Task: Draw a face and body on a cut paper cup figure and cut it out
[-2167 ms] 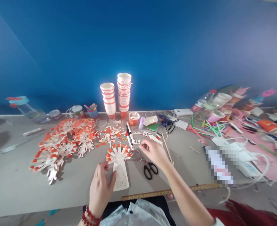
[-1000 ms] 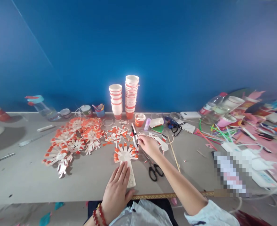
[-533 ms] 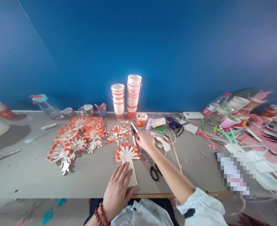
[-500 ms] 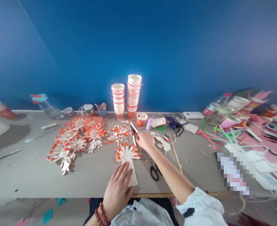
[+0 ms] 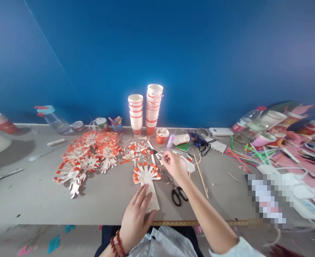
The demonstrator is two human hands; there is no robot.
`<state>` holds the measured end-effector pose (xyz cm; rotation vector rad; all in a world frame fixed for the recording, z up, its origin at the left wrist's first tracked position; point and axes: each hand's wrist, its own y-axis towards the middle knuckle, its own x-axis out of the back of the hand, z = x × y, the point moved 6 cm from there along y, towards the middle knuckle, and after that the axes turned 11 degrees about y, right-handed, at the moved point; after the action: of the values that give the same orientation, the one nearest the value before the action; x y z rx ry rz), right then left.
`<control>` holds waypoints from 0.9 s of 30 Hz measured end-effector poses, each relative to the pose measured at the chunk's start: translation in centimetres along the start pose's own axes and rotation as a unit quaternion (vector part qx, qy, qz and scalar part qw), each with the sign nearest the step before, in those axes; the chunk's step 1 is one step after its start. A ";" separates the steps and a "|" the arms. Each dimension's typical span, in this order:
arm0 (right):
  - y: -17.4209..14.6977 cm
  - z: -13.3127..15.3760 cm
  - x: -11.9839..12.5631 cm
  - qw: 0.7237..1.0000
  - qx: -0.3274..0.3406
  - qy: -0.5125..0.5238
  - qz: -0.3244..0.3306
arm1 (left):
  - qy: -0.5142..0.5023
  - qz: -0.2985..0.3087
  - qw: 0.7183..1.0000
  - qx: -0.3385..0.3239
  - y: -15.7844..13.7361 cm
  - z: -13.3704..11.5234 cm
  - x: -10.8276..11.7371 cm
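My left hand [image 5: 135, 217] lies flat, open, on the paper cutout [image 5: 148, 185], right hand [image 5: 175, 166] pinching a marker [image 5: 155, 154]; no writing is readable.

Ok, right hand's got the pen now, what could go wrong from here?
The right hand lifts a marker close above the paper cutout, so a stray mark could land on it. The left hand pins only the cutout's lower end, so the fringed top may shift. The scissors lie right under the right forearm and could get knocked.
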<state>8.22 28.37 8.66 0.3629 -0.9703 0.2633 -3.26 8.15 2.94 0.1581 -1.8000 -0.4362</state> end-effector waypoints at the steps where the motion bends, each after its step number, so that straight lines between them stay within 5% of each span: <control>1: -1.2 0.1 1.0 0.998 0.018 0.052 -0.029 | -0.025 -0.021 0.999 0.009 0.0 0.2 0.6; 3: -3.8 0.2 2.7 0.985 0.030 0.156 -0.068 | -0.066 -0.063 0.995 0.028 0.2 0.8 2.1; 6: -7.6 0.7 2.6 0.939 0.006 0.342 0.019 | -0.077 -0.129 0.987 0.060 1.0 2.0 4.4; 11: -12.0 2.2 0.3 0.847 -0.048 0.517 0.117 | -0.045 -0.065 0.997 -0.002 2.8 2.1 4.8; 17: -13.2 2.7 -2.2 0.770 -0.095 0.622 0.102 | -0.091 -0.007 0.996 -0.022 2.2 1.5 3.2; 21: -12.8 2.8 -2.8 0.754 -0.085 0.641 0.117 | -0.089 0.018 0.996 -0.025 1.9 1.3 2.6; 27: -12.2 3.4 -4.1 0.766 -0.103 0.609 0.178 | -0.067 0.037 0.997 -0.018 1.8 1.2 2.1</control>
<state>8.00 15.65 4.78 -0.2344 0.2570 0.6272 -4.78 9.42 5.22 0.0370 -1.9208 -0.4348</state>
